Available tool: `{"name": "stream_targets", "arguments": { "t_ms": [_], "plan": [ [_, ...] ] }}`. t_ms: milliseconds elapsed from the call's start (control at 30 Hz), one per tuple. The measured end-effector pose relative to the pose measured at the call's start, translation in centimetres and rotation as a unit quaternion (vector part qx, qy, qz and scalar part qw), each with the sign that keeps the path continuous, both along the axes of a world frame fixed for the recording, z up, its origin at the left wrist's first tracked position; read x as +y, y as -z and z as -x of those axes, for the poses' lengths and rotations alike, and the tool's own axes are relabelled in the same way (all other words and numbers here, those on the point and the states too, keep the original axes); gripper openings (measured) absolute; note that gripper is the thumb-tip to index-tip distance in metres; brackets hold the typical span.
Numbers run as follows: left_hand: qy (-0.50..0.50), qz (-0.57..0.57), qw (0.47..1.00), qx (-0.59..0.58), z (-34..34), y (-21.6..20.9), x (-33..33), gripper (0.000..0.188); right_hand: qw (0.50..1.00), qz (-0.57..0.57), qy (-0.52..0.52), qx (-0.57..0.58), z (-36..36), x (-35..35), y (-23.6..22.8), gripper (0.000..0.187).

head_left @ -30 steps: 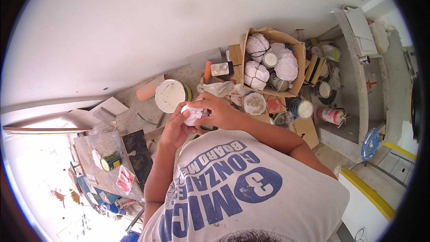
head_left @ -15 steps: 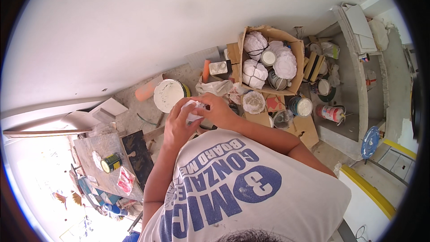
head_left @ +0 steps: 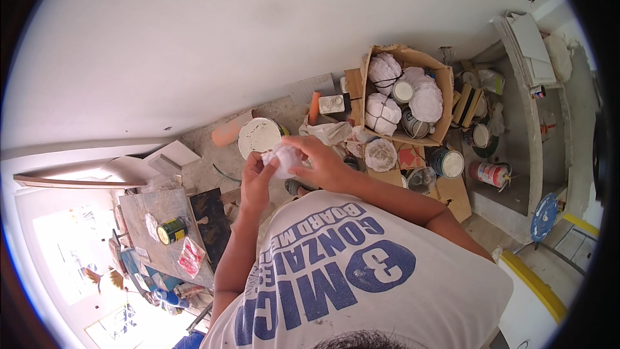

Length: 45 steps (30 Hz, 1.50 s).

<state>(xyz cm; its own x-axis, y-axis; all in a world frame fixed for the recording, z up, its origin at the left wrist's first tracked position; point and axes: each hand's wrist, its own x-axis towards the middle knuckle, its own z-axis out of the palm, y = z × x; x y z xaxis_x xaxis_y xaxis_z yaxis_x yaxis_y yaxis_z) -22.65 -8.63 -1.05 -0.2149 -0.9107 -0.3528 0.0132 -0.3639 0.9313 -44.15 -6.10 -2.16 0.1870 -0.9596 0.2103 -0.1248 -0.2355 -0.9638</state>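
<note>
Both hands meet in front of the chest, around a crumpled white rag [head_left: 283, 157]. Right hand [head_left: 321, 163] curls over it from the right, fingers folded onto the cloth, pinching it. Left hand [head_left: 257, 181] comes up from below, fingertips pressed into the rag's lower left edge. Rag is bunched between the two palms, held up off the floor.

Just beyond the hands, on the dusty floor: a white paint bucket [head_left: 259, 137], lid on, with an orange roller sleeve [head_left: 230, 133] lying beside it. Further right, an open cardboard box [head_left: 405, 94] stuffed with white bundled cloths and small cans. Loose paint cans [head_left: 448, 163] stand near the box. To the left, a grey board [head_left: 165, 226] carries a small yellow-green tin [head_left: 171, 231].
</note>
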Motion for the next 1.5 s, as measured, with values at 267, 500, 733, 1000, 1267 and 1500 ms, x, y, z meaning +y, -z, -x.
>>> {"name": "stream_targets", "arguments": {
  "t_ms": [267,500,733,1000,1267,1500],
  "plan": [
    [-0.106,-0.004,0.987,0.122,2.4,-1.1,1.2,0.022,0.991,-0.085,0.013,-0.102,-1.3,0.3,0.1,0.061],
    [0.053,0.09,0.969,-0.222,1.7,-4.2,1.6,0.031,0.998,0.011,-0.033,0.05,-0.5,1.9,-0.5,0.063],
    [0.14,0.233,0.919,-0.284,1.2,-4.3,2.8,0.054,0.984,0.11,-0.073,0.117,-0.8,2.0,-0.1,0.066],
    [0.134,0.087,0.971,-0.178,0.5,-3.9,1.2,0.04,0.995,0.079,-0.053,0.043,0.2,0.7,-0.6,0.066],
    [-0.029,0.006,0.991,-0.131,1.1,-2.8,0.9,0.029,0.98,0.153,-0.092,0.09,-1.9,-0.6,-1.5,0.066],
    [-0.028,-0.116,0.993,-0.023,-2.3,-2.2,1.2,0.023,0.978,0.098,-0.154,0.105,-5.1,-0.9,-0.2,0.06]
  ]
}}
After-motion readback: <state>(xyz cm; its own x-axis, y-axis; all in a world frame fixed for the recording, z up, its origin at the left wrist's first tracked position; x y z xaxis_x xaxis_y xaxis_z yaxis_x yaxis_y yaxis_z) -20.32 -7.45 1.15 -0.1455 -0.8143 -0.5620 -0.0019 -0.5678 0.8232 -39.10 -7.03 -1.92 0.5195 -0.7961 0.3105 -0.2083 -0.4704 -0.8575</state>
